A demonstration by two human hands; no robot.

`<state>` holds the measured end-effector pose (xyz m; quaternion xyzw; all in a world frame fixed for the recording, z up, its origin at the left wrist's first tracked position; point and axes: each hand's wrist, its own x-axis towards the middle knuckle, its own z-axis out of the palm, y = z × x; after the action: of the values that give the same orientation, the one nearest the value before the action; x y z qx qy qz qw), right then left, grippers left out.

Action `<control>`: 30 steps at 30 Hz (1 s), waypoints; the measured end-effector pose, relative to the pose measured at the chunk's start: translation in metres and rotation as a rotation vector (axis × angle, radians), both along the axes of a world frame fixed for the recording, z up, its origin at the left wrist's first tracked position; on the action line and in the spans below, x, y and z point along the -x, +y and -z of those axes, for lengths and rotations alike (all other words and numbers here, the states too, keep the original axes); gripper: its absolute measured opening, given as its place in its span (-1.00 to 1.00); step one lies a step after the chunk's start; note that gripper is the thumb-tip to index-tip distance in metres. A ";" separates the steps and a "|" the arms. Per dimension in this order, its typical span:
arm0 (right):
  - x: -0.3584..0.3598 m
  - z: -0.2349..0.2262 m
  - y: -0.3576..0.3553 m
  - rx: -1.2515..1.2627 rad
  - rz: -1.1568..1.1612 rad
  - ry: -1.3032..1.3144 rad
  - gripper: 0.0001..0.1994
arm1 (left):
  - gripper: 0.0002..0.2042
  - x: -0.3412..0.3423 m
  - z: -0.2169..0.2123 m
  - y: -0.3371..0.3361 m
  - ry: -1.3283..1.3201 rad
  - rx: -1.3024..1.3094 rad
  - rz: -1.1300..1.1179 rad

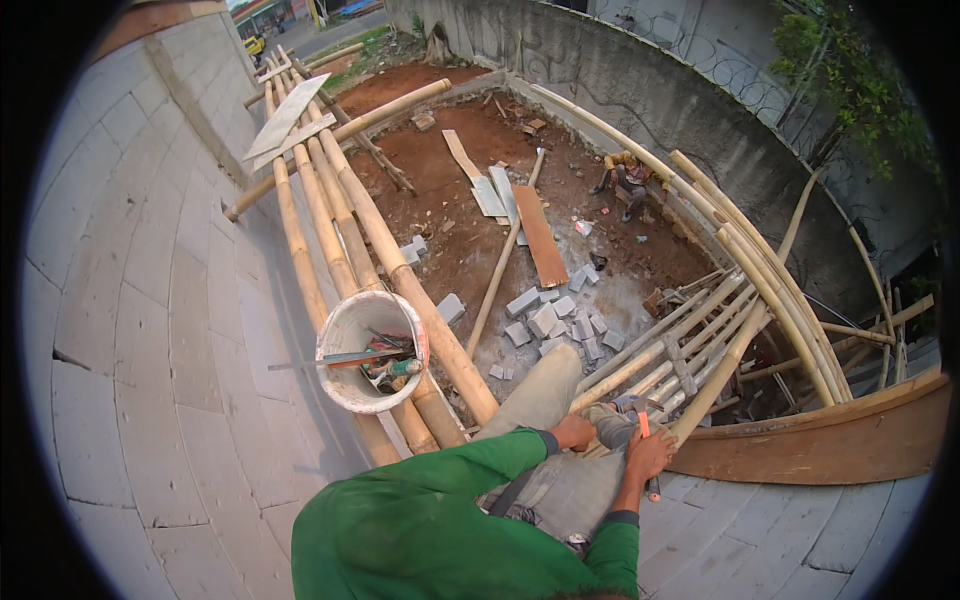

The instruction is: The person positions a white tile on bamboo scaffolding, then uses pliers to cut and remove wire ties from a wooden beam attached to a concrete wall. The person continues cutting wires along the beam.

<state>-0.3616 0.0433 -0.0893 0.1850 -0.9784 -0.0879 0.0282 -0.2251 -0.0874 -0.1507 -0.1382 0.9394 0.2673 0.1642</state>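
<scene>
My right hand [652, 456] is closed round the orange handle of a claw hammer [643, 423]. The hammer's metal head points away from me, close to my shoe [606, 424]. My left hand [573, 433] is curled beside my bent leg in grey trousers [537, 398], near the same shoe; what its fingers hold, if anything, is hidden. Bamboo poles [728, 352] pass just beyond both hands. To the left, a white bucket [340, 377] stands on more bamboo poles [372, 215], with hand tools [395, 367] inside.
A grey block wall [180, 330] rises along my left. Below lies red soil with broken grey blocks [545, 320] and a brown board [540, 235]. Another person [630, 178] crouches there by the concrete wall [640, 90]. A curved wooden plank [820, 440] borders the right.
</scene>
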 end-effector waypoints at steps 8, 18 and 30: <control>-0.003 -0.006 0.000 0.009 -0.001 -0.044 -0.29 | -0.77 0.001 0.007 -0.001 -0.005 0.006 0.022; -0.001 -0.006 0.002 0.010 0.000 -0.045 -0.28 | -0.77 0.000 0.002 -0.001 0.034 0.019 0.023; 0.001 -0.007 0.001 -0.035 0.002 -0.063 -0.26 | -0.09 -0.015 -0.074 0.062 -0.088 -0.576 0.029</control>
<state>-0.3630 0.0441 -0.0826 0.1870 -0.9773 -0.0991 -0.0059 -0.2098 -0.0258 -0.0762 -0.0838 0.8188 0.5143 0.2410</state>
